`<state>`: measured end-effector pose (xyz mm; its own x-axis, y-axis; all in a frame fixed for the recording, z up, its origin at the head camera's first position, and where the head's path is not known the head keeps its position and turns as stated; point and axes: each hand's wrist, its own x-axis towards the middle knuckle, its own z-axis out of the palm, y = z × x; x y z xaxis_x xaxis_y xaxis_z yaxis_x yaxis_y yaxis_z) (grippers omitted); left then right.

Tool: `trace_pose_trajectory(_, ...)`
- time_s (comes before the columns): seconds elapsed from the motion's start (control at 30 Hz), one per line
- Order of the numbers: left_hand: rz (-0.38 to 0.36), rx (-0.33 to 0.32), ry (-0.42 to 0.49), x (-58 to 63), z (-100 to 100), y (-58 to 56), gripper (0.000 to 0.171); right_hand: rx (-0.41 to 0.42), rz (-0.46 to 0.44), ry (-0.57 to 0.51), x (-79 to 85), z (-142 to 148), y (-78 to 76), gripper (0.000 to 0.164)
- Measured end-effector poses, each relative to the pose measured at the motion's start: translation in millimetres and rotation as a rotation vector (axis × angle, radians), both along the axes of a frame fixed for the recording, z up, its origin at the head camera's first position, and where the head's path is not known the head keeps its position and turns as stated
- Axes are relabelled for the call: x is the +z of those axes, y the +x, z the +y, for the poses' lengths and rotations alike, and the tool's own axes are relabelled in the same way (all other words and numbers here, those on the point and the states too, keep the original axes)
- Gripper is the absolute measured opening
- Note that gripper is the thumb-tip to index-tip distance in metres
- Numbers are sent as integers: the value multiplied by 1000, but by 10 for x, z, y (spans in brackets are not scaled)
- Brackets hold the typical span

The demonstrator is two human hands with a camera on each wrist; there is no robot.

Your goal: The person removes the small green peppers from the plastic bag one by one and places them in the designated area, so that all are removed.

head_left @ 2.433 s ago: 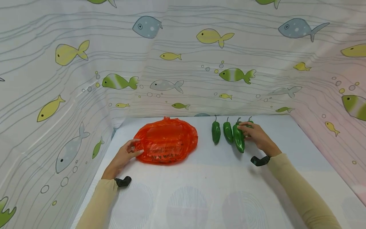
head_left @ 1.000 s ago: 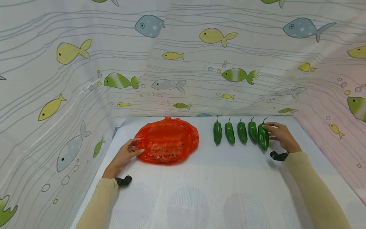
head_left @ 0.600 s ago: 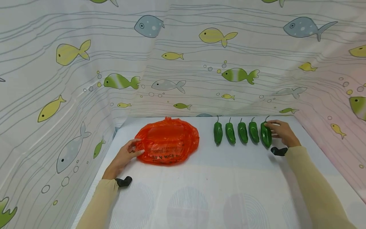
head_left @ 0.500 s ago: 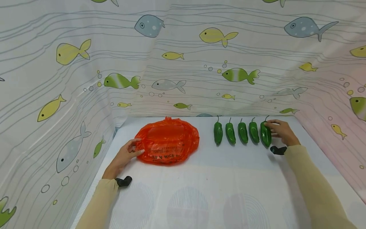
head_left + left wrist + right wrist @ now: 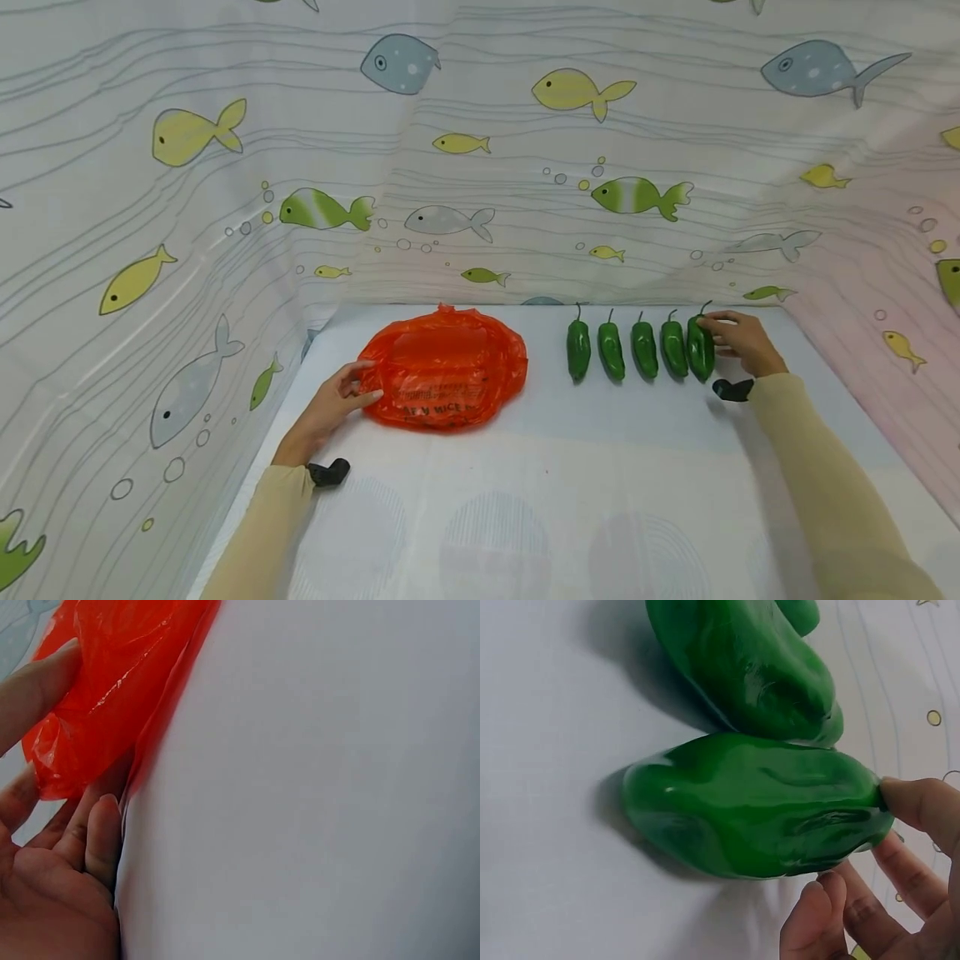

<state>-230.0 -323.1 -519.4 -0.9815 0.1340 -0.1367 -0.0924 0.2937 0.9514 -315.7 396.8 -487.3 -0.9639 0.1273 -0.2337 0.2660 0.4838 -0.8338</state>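
My right hand [image 5: 744, 343] holds a glossy green chili pepper [image 5: 701, 352] near its stem end. In the right wrist view the thumb presses one side of that pepper [image 5: 742, 806] and the fingers curl at the other. It lies at the right end of a row of several similar peppers, close beside its neighbour [image 5: 673, 348]; the leftmost pepper [image 5: 578, 350] is the farthest from my hand. My left hand [image 5: 326, 410] grips the left edge of a red plastic bag [image 5: 442, 346], thumb over the film and fingers beneath. Dark print shows on the bag's front part.
A white cloth with pale circle patterns covers the table [image 5: 495, 467]. Fish-printed curtains [image 5: 465, 192] hang as walls at the back and both sides. Black camera mounts [image 5: 328, 472] sit on the wrists; the peppers' stems point to the back curtain.
My right hand has carried the pepper rightward from over the row and laid it at the right end, then shifted it slightly beside its neighbour. The left hand stays at the bag.
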Motion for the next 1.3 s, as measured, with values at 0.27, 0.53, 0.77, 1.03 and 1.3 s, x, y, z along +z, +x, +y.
trace_pose_trajectory(0.27, -10, 4, 1, 16, -13, 6, 68, -38, -28, -27, -66, 18, -34, 81)
trace_pose_trajectory(0.53, -18, 6, 5, 5, -21, 25, 68, -75, -28, -12, -158, 46, -34, 79)
trace_pose_trajectory(0.77, -23, 0, 5, -12, -28, -3, 69, -128, 14, 12, -210, 38, 49, 78)
trace_pose_trajectory(1.03, -18, -26, -28, 16, -5, -42, 68, -174, 39, -15, -207, 31, 116, 75)
trace_pose_trajectory(1.3, -21, -47, -32, 26, -39, -39, 66, -238, 12, -9, -177, 16, 132, 71)
